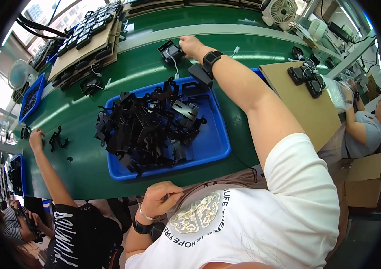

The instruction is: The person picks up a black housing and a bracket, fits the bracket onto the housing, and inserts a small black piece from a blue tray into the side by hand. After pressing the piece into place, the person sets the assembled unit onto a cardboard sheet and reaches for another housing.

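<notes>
My right arm reaches across the green table. At its end my right hand has its fingers curled at the right edge of a boxy black device with a white cable and plug; the fingertips are partly hidden. My left hand is held in front of my shirt by the table's near edge, fingers curled in, with nothing visible in them. Between my arms a blue tray holds a heap of black bent metal brackets. One bracket on the heap shows a shiny, silvery face.
Left of the tray, a co-worker's hand rests near a loose black bracket. Another black device lies behind it. Stacked boards of devices stand far left. Cardboard bearing devices lies right, near another person.
</notes>
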Tool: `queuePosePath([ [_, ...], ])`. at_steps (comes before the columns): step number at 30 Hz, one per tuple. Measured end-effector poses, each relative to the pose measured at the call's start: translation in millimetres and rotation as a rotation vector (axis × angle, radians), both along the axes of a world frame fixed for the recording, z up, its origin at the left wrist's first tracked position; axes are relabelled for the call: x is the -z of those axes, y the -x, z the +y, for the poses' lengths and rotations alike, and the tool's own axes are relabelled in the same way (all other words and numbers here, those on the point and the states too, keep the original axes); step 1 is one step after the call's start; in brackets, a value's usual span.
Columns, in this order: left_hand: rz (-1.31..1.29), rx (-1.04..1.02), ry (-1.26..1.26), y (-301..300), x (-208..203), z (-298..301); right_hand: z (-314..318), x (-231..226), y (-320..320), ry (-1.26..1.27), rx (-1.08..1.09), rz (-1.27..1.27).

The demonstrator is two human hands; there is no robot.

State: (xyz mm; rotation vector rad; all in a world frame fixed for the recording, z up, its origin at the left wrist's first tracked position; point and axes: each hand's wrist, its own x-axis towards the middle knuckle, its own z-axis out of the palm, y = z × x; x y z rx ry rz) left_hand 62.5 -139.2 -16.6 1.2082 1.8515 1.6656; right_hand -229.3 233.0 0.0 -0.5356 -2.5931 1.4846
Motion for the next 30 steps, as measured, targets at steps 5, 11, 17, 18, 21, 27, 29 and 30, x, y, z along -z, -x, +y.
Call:
queuePosePath([
  [5,0.005,-0.013,-0.027,-0.3,-2.4,1.8,19.8,-48.4,-37.1,0.173,-0.086,0.249],
  [11,-0.003,-0.016,0.015,-1.7,-0.7,0.6,59.2,-109.4,-133.7,0.192,-0.17,0.168],
  [17,-0.027,-0.029,-0.001,-8.7,4.6,3.5,129.1,-155.6,-265.9,-0.04,-0.201,0.112],
  [18,-0.072,-0.056,-0.011,-10.8,2.7,3.8,147.9,-159.2,-289.5,-0.052,-0.166,0.107],
  [21,-0.158,-0.084,-0.023,-12.7,-0.3,6.0,205.5,-163.2,-349.4,-0.407,0.07,-0.018],
  [27,-0.211,-0.156,-0.005,-12.7,3.1,7.5,274.1,-115.3,-398.8,-0.815,0.1,0.045],
  [29,-0.221,-0.19,0.01,-14.0,4.3,6.7,254.1,-106.7,-381.9,-1.198,-0.051,0.099],
  [30,-0.227,-0.209,0.021,-14.3,5.5,7.0,245.6,-104.4,-373.9,-1.197,-0.051,0.103],
])
